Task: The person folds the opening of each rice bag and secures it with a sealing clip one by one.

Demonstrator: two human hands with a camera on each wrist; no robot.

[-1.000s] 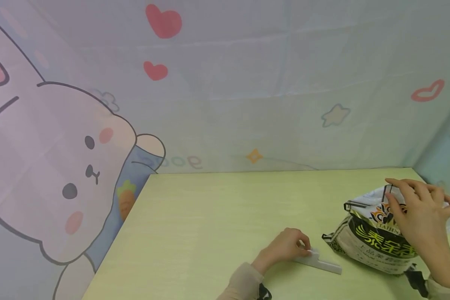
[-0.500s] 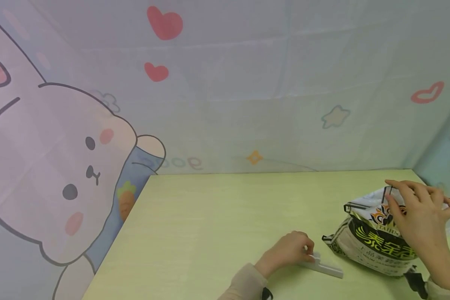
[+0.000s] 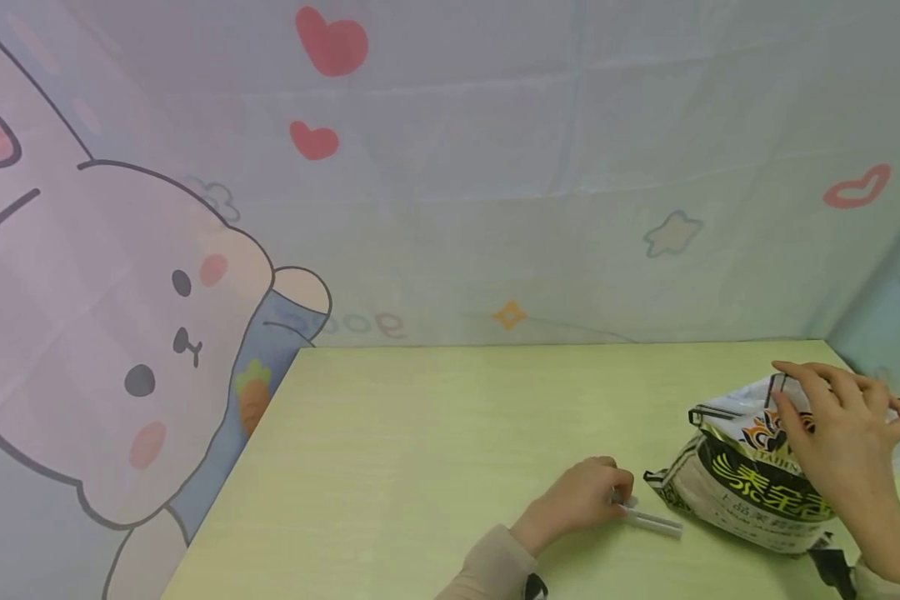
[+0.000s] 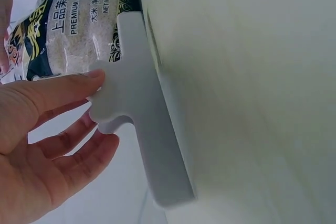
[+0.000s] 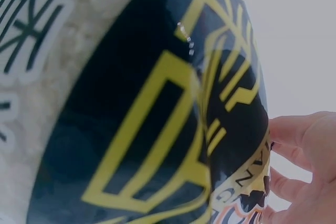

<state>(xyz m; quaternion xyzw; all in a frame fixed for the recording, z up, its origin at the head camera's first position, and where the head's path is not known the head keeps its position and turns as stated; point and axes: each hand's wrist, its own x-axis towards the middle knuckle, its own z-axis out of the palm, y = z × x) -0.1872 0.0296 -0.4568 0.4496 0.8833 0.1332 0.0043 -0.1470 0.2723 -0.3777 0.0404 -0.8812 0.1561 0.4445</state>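
My left hand (image 3: 581, 496) pinches the lobed grip of a white plastic bag clip (image 3: 654, 523) low over the table. In the left wrist view, the thumb presses one side of the clip's grip (image 4: 113, 90) and fingers lie at the other, while its long bar stands along the tabletop. To the right sits a rice bag (image 3: 757, 500), black and white with yellow lettering; its upper part is folded over. The right hand (image 3: 847, 442) holds that top part, thumb in front and fingers over the edge. Rice shows through the bag's film (image 5: 107, 3) in the right wrist view.
A pale yellow-green table (image 3: 420, 433) spreads out to the left of the hands. Behind it hangs a cloth backdrop (image 3: 457, 233) printed with a rabbit, hearts and stars. A dark strap (image 3: 832, 562) lies beside the right sleeve.
My left hand has shifted slightly to the right with the clip, whose bar has turned and looks narrower from above. The right hand and the rice bag stay nearly still.
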